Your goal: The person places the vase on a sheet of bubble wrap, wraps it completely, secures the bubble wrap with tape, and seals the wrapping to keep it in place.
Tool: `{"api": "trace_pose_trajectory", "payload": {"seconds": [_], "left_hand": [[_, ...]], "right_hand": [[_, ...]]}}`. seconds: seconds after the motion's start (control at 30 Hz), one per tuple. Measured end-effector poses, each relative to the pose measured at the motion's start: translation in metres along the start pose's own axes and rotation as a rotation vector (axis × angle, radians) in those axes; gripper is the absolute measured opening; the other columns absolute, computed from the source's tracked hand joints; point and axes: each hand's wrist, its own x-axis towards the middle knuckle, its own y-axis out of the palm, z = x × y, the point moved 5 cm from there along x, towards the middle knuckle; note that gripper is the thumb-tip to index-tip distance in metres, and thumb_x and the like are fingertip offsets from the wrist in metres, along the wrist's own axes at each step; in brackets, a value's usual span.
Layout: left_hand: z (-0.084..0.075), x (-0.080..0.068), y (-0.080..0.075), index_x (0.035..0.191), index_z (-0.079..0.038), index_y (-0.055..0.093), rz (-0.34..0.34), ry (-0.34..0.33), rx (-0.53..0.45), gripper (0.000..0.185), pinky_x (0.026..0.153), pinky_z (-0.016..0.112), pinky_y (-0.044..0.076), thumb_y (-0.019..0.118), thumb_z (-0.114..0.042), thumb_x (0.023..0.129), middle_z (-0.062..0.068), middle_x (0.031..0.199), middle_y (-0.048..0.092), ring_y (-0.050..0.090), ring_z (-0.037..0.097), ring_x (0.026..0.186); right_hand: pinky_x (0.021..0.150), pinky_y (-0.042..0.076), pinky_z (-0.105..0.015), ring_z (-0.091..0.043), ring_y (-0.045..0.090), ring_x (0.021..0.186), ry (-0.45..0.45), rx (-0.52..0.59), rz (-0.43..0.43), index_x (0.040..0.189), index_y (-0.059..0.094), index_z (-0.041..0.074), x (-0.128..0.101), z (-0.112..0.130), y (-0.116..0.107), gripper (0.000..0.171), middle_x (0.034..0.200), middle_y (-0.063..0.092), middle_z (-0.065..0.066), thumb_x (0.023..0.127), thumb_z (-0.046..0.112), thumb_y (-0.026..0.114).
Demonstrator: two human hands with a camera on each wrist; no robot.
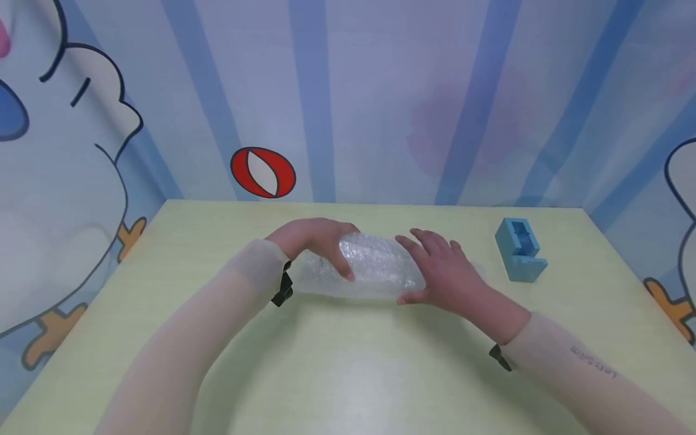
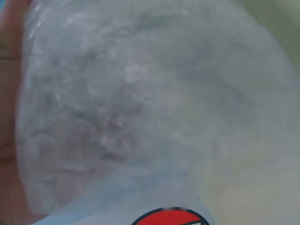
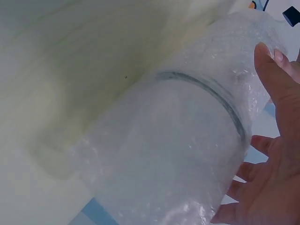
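Note:
A clear object wrapped in bubble wrap (image 1: 367, 269) lies on its side on the pale yellow table (image 1: 348, 362). My left hand (image 1: 321, 241) curls over its left end, thumb down the near side. The right hand (image 1: 440, 269) lies against the right end with straight, spread fingers, the thumb along the near edge. In the right wrist view the bubble wrap (image 3: 187, 154) covers a round rim, and my right hand's fingers (image 3: 272, 75) rest beside it. Wrap (image 2: 140, 108) fills the left wrist view, with part of my left hand (image 2: 9, 93) at the left edge.
A blue tape dispenser (image 1: 520, 249) stands at the back right of the table. Walls with blue stripes and cartoon prints close in the table on three sides, with a red and white ball print (image 1: 263, 172) on the back wall.

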Motion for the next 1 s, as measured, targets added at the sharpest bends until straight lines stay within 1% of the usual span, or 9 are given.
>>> {"api": "trace_pose_trajectory", "payload": {"seconds": [0.17,0.33,0.5,0.63,0.83,1.0], "left_hand": [[0.002,-0.001,-0.002,0.156,-0.019,0.038,0.017,-0.034,0.001,0.089,0.116,0.052,0.044,0.082,-0.043,0.082,0.005,0.149,0.052,0.048,0.028,0.137],[0.002,0.004,-0.001,0.154,-0.019,0.038,0.03,-0.023,-0.017,0.088,0.115,0.052,0.045,0.083,-0.041,0.082,0.006,0.147,0.053,0.048,0.029,0.135],[0.0,0.004,-0.002,0.154,-0.018,0.039,0.041,-0.016,-0.015,0.087,0.115,0.052,0.045,0.082,-0.042,0.082,0.006,0.147,0.053,0.048,0.029,0.135],[-0.001,0.005,-0.004,0.155,-0.019,0.038,0.053,-0.025,-0.013,0.088,0.117,0.053,0.043,0.082,-0.043,0.083,0.006,0.149,0.051,0.046,0.029,0.137],[0.002,0.006,-0.006,0.156,-0.022,0.036,0.078,-0.063,-0.036,0.089,0.117,0.054,0.042,0.081,-0.045,0.082,0.006,0.151,0.049,0.043,0.029,0.139],[0.003,0.008,-0.007,0.157,-0.022,0.035,0.104,-0.069,-0.052,0.091,0.118,0.054,0.041,0.081,-0.045,0.082,0.005,0.153,0.047,0.041,0.029,0.141]], "right_hand": [[0.107,0.04,-0.073,-0.046,0.042,0.143,0.01,-0.041,-0.008,0.155,0.039,0.009,0.002,0.001,0.007,0.109,0.158,0.04,-0.024,0.071,0.057,0.088],[0.108,0.04,-0.074,-0.047,0.044,0.142,0.026,-0.048,0.003,0.156,0.038,0.01,0.002,0.0,0.011,0.111,0.159,0.04,-0.025,0.07,0.059,0.088],[0.106,0.044,-0.068,-0.048,0.045,0.141,0.038,-0.065,0.022,0.16,0.033,0.011,0.001,0.0,0.016,0.117,0.161,0.037,-0.027,0.069,0.06,0.088],[0.104,0.047,-0.064,-0.048,0.046,0.14,0.039,-0.089,0.019,0.16,0.032,0.012,0.002,-0.001,0.018,0.119,0.161,0.037,-0.027,0.068,0.061,0.088],[0.103,0.048,-0.064,-0.048,0.048,0.138,0.022,-0.1,0.009,0.16,0.033,0.013,0.004,-0.002,0.021,0.118,0.16,0.039,-0.026,0.067,0.062,0.088],[0.099,0.051,-0.062,-0.047,0.051,0.134,0.01,-0.104,-0.026,0.158,0.038,0.014,0.005,-0.002,0.021,0.115,0.151,0.049,-0.024,0.067,0.06,0.089]]}}
